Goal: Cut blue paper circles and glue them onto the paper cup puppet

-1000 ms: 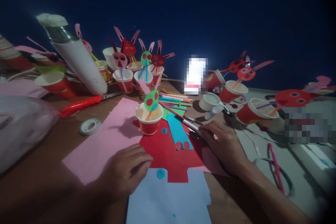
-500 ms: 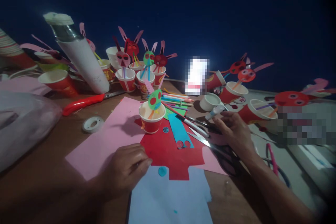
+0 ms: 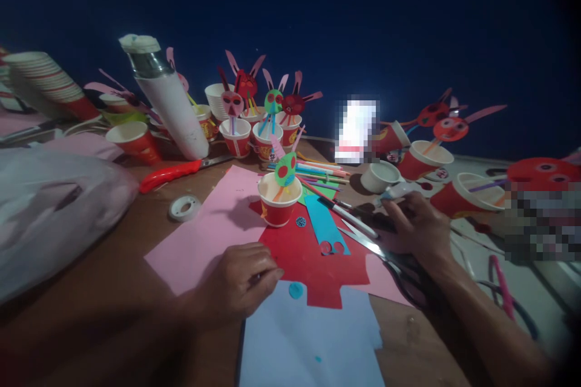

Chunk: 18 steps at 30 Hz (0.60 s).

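Observation:
My right hand (image 3: 417, 227) has its fingers curled around a small clear bottle with a pale label (image 3: 394, 192), low beside a short white cup (image 3: 380, 176). Below that hand lie scissors (image 3: 370, 242) and a black-and-white marker (image 3: 349, 217). My left hand (image 3: 247, 281) rests loosely closed at the edge of the pink paper (image 3: 200, 248), with nothing visible in it. Ahead of it stands a red paper cup (image 3: 279, 211) holding a green rabbit face (image 3: 285, 170) on a stick. A blue paper disc (image 3: 296, 290) lies near my left thumb, on white paper (image 3: 308, 338).
Several cups with rabbit faces (image 3: 236, 139) stand at the back. A leaning flask (image 3: 172, 109), a red-handled knife (image 3: 170, 175), a tape roll (image 3: 184, 208) and a plastic bag (image 3: 68, 205) are on the left. Red paper (image 3: 313, 266) and a blue strip (image 3: 324, 224) lie centrally.
The view has turned left, so everything sits further right. My right hand has moved slightly toward the white cup, and the small bottle lies flatter. My left hand stays closed.

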Available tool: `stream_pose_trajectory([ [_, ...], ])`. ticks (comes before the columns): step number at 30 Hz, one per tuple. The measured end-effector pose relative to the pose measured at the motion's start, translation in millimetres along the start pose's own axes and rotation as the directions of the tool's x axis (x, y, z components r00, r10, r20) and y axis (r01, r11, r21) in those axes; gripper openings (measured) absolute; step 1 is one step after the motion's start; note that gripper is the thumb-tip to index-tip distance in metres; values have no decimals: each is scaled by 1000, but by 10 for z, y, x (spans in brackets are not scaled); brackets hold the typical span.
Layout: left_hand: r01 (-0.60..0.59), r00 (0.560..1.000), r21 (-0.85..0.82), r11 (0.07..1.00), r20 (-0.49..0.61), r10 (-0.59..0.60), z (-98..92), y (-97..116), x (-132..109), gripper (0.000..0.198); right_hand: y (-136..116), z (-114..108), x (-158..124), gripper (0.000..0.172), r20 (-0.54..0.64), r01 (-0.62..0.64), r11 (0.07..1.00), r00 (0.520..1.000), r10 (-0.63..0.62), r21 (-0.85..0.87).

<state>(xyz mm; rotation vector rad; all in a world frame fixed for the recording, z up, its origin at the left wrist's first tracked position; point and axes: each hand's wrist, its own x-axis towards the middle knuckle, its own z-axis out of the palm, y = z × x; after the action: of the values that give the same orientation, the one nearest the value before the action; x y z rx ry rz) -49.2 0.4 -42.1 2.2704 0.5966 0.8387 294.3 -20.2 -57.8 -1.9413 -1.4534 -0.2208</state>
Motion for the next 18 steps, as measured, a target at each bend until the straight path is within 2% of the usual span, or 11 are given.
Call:
stream_pose_trajectory([
  [3,21,1000,-3,1000,-2,-21,-14,14,4,15,-197,-128,-67,29,-46,109,993,993,-110,-39],
  [5,43,999,-11,999,-5,-43,-16,16,0,8,-405,-212,-152,29,46,212,977,976,-212,7],
  [6,65,998,-24,998,-6,-65,-12,14,-7,5,-521,-244,-205,28,124,311,946,939,-320,91],
  [7,92,996,-45,995,-7,-92,-6,9,-19,11,-638,-265,-263,23,215,395,903,879,-425,171],
  [8,127,992,-71,989,-6,-128,2,4,-34,20,-750,-274,-322,18,243,444,867,836,-491,226],
  [9,166,986,-99,981,-2,-167,10,-1,-49,29,-853,-274,-379,19,291,487,828,779,-556,280],
  [10,200,980,-125,972,4,-201,17,-5,-63,38,-941,-264,-434,23,361,514,790,704,-611,334],
  [11,224,974,-144,964,13,-224,21,-6,-72,45,-1011,-248,-483,24,401,525,765,652,-643,374],
  [13,213,977,-155,965,34,-211,18,2,-68,51,-1095,-210,-563,22,436,535,739,597,-674,410],
  [15,147,989,-136,980,52,-141,1,24,-35,44,-1115,-177,-617,21,431,536,728,587,-685,428],
  [18,64,996,-83,995,75,-57,-26,63,26,30,-1092,-152,-659,24,406,534,722,599,-690,439],
])
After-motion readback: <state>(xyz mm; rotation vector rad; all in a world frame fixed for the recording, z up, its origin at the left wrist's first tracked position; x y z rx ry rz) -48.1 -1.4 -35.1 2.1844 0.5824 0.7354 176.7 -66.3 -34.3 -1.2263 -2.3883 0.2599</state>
